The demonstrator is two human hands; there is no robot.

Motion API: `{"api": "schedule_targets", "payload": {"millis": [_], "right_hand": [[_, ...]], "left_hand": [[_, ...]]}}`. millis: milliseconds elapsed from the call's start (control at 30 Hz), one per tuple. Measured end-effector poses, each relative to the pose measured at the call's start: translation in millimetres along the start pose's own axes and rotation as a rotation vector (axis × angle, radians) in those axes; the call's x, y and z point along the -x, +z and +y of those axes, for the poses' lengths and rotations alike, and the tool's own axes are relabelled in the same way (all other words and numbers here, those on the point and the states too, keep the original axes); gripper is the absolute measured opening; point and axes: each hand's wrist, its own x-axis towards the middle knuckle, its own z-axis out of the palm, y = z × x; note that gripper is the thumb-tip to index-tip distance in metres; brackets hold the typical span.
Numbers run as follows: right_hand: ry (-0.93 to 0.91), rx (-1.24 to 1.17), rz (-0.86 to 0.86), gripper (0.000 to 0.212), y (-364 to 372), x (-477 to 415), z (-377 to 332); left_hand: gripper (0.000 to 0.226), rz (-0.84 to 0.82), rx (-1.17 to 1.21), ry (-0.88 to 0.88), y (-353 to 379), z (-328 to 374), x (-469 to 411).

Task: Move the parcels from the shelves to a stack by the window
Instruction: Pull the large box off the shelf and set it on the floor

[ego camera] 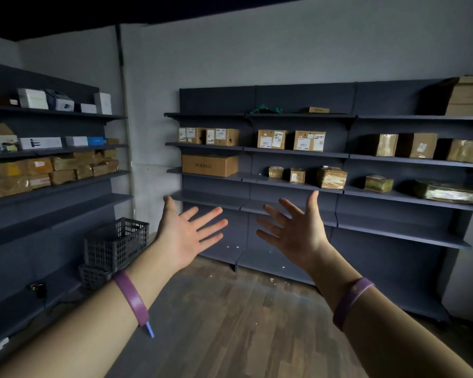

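Several cardboard parcels stand on the dark shelves (292,152) along the far wall, among them a large plain box (209,165), labelled boxes (309,141) one shelf higher and taped parcels (331,177) at the middle right. More parcels (38,170) and white boxes (32,98) fill the left shelves (55,186). My left hand (187,236) and my right hand (294,230) are stretched out in front of me, palms facing each other, fingers spread. Both hold nothing and are well short of the shelves. No window is in view.
Two dark plastic crates (116,243) are stacked on the floor in the corner between the shelf units. The wooden floor (230,323) stretches ahead of me. Lower shelves (393,230) on the far unit carry nothing. A tall cardboard stack (467,96) sits top right.
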Motion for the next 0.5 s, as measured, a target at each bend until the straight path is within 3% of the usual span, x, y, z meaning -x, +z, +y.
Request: {"api": "schedule_targets", "payload": {"millis": [500], "right_hand": [[0.055, 0.125, -0.045, 0.088, -15, -212, 3]], "left_hand": [[0.089, 0.046, -0.113, 0.065, -28, 30, -208]]}}
